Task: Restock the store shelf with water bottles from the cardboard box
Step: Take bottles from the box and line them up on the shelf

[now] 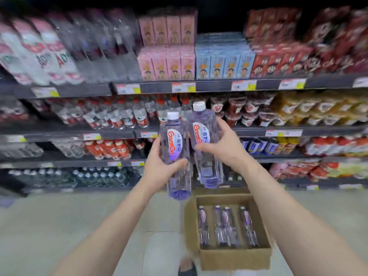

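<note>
I hold two clear purple-tinted water bottles upright in front of the store shelf (219,84). My left hand (161,166) grips the left bottle (175,140) around its middle. My right hand (225,144) grips the right bottle (205,132), which leans slightly left. Both bottles have white caps and a red-lettered label. Below them on the floor stands an open cardboard box (235,255) with several more of the same bottles (225,226) lying flat inside. Similar clear bottles (111,38) stand on the top shelf at the left, blurred.
The shelves hold pink, blue and red drink cartons (199,64) on top, red-capped bottles (123,114) and cups in the middle rows, dark bottles (99,176) lowest. Price tags line the shelf edges. My sandalled foot (187,267) stands left of the box on the pale floor.
</note>
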Motion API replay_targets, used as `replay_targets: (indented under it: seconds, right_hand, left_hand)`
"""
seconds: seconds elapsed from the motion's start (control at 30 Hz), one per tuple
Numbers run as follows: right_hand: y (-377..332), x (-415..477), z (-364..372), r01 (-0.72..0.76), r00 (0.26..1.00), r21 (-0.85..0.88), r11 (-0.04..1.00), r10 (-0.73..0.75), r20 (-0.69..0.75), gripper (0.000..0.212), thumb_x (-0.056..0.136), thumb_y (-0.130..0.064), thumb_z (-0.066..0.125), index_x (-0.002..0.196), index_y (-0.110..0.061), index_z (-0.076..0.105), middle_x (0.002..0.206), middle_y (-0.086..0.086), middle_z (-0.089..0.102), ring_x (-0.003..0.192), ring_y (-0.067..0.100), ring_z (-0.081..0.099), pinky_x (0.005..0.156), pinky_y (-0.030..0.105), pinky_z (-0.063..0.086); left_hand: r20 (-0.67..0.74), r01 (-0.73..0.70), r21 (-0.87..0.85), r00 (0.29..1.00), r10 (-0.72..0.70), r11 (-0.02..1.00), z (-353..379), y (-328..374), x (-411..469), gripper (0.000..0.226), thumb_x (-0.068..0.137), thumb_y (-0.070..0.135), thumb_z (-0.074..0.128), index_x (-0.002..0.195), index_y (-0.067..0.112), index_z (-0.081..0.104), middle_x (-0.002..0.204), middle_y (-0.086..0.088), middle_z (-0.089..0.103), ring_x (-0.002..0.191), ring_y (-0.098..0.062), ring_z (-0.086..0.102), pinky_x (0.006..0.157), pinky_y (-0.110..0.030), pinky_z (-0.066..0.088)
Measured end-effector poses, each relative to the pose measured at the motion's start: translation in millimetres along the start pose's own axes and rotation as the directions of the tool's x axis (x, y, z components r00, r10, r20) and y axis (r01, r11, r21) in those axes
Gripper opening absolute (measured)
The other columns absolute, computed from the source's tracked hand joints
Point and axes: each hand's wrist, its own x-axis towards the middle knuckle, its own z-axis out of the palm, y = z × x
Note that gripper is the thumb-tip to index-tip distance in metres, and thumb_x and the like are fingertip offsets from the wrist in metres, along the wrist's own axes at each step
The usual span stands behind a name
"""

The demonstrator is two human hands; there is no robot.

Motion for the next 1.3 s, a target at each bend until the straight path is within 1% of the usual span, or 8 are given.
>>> replay_targets:
  seconds: [0.1,0.23,0.37,0.53,0.67,0.97,1.07,1.3]
  right_hand:
    - [-80.6,-31.2,8.2,0.154,0.988,0.007,0.988,-0.155,0.028,0.113,0.054,-0.043,0.100,0.152,-0.040,0.043,0.136,-0.013,0.067,0.124,0.013,0.065,0.108,0.045,0.053]
    - [-174.6,-79.5,37.5,0.278,0.954,0.059,0.959,-0.283,0.096,0.128,0.049,-0.060,0.098,0.155,-0.055,0.027,0.146,-0.011,0.061,0.135,0.018,0.058,0.109,0.048,0.051]
    - [-245.7,-112.5,82.4,0.366,0.918,0.117,0.923,-0.379,0.116,0.113,0.061,-0.040,0.100,0.155,-0.045,0.038,0.134,-0.006,0.070,0.122,0.013,0.066,0.104,0.042,0.053]
    - [-317.7,-127.6,162.7,0.388,0.898,0.153,0.909,-0.410,0.159,0.138,0.038,-0.066,0.099,0.157,-0.047,0.032,0.147,-0.008,0.060,0.131,0.018,0.060,0.103,0.050,0.055]
    - [-362.1,-120.3,254.3,0.408,0.875,0.159,0.899,-0.435,0.214,0.130,0.036,-0.063,0.102,0.150,-0.045,0.043,0.142,-0.001,0.064,0.123,0.022,0.067,0.099,0.052,0.057]
    - [-455.7,-99.3,515.7,0.417,0.840,0.229,0.879,-0.469,0.271,0.127,0.038,-0.061,0.103,0.150,-0.049,0.042,0.137,-0.001,0.068,0.127,0.025,0.063,0.101,0.052,0.056]
    - [-482.9,-82.8,597.0,0.395,0.840,0.249,0.884,-0.458,0.291,0.129,0.039,-0.059,0.103,0.151,-0.049,0.039,0.131,0.000,0.072,0.123,0.026,0.066,0.100,0.053,0.057]
    - [-531.9,-27.7,757.8,0.404,0.808,0.238,0.883,-0.466,0.361,0.086,0.068,-0.014,0.096,0.132,-0.052,0.054,0.099,-0.005,0.081,0.088,0.010,0.078,0.084,0.037,0.062]
  left_hand:
    - [-0.089,-0.105,0.034,0.990,0.108,0.994,-55.2,65.2,-34.3,0.105,0.066,0.048,0.098,0.154,0.033,0.042,0.139,0.010,0.069,0.127,-0.013,0.068,0.113,-0.049,0.051]
    - [-0.227,-0.183,0.059,0.955,0.192,0.981,-127.9,130.6,-82.0,0.118,0.061,0.066,0.095,0.158,0.036,0.036,0.144,0.009,0.065,0.132,-0.015,0.064,0.115,-0.049,0.050]
    - [-0.292,-0.223,0.072,0.927,0.234,0.972,-197.8,185.4,-134.2,0.121,0.067,0.048,0.099,0.162,0.048,0.024,0.138,0.008,0.066,0.122,-0.015,0.069,0.108,-0.042,0.055]
    - [-0.371,-0.288,0.077,0.880,0.296,0.955,-295.1,213.4,-184.5,0.118,0.071,0.038,0.099,0.161,0.053,0.025,0.139,-0.001,0.068,0.121,-0.018,0.071,0.104,-0.043,0.059]
    - [-0.425,-0.294,0.099,0.851,0.308,0.951,-389.0,204.4,-213.1,0.115,0.080,0.017,0.093,0.166,0.043,0.022,0.124,0.003,0.076,0.102,-0.012,0.079,0.100,-0.038,0.061]
    - [-0.491,-0.230,0.175,0.822,0.287,0.957,-652.7,123.9,-235.1,0.117,0.077,0.016,0.096,0.165,0.044,0.024,0.123,0.022,0.071,0.111,-0.004,0.074,0.107,-0.039,0.057]
    - [-0.520,-0.210,0.146,0.815,0.255,0.967,-741.1,93.9,-226.4,0.117,0.075,0.016,0.097,0.163,0.050,0.027,0.127,0.009,0.073,0.107,-0.010,0.077,0.103,-0.046,0.060]
    - [-0.645,-0.181,0.084,0.739,0.192,0.980,-904.8,28.2,-187.5,0.119,0.071,0.021,0.099,0.160,0.053,0.028,0.127,0.005,0.075,0.109,-0.015,0.077,0.102,-0.048,0.060]
